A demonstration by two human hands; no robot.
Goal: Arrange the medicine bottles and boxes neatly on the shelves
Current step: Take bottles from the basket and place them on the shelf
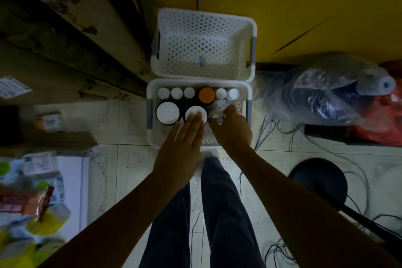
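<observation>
the shelves (65, 35) rise at the far left, well apart from the near basket (152, 93), which sits on the tiled floor (121, 119). in the basket the bottles stand upright, caps toward the camera: a back row of small white caps with one orange cap (207, 95), and two wide white-lidded jars in front. the left hand (185, 137) lies flat on the right-hand jar (194, 111), fingers straight and pressed together. just beside it, the right hand (232, 128) curls its fingers round a small white bottle (217, 113). the lift looks to go straight up, then left toward the shelves, which the left hand is nearer. a second basket (252, 28) sits beyond. a plastic-wrapped bundle (326, 93) and loose cables (272, 128) lie to the right.
</observation>
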